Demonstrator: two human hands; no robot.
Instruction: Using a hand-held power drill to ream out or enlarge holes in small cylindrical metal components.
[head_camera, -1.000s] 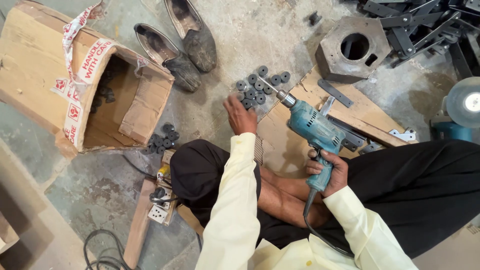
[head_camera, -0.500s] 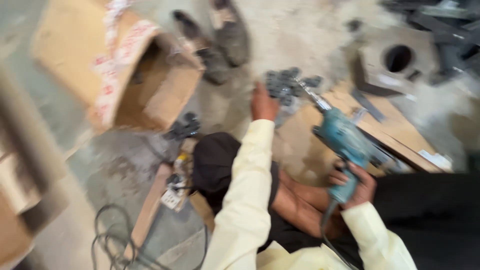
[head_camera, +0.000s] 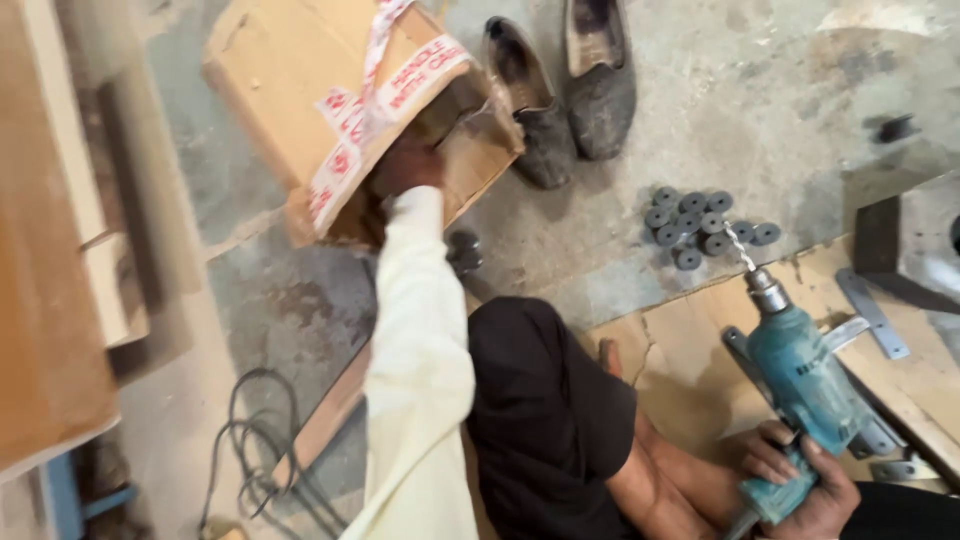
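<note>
I note the right hand (head_camera: 800, 480) at near right, fingers (head_camera: 765, 462) clamped round the grip of the teal drill (head_camera: 800, 375), whose bit points far toward the dark metal discs (head_camera: 700, 225) on the floor. Left hand (head_camera: 405, 165) reaches into the taped cardboard box (head_camera: 330, 95); fingers hidden, possibly open, I cannot tell.

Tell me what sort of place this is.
Probably a small metalworking or repair workshop, with work done on the floor: a teal electric drill in the right hand, a cluster of dark round metal discs on bare concrete, and a grey steel block nearby.
</note>
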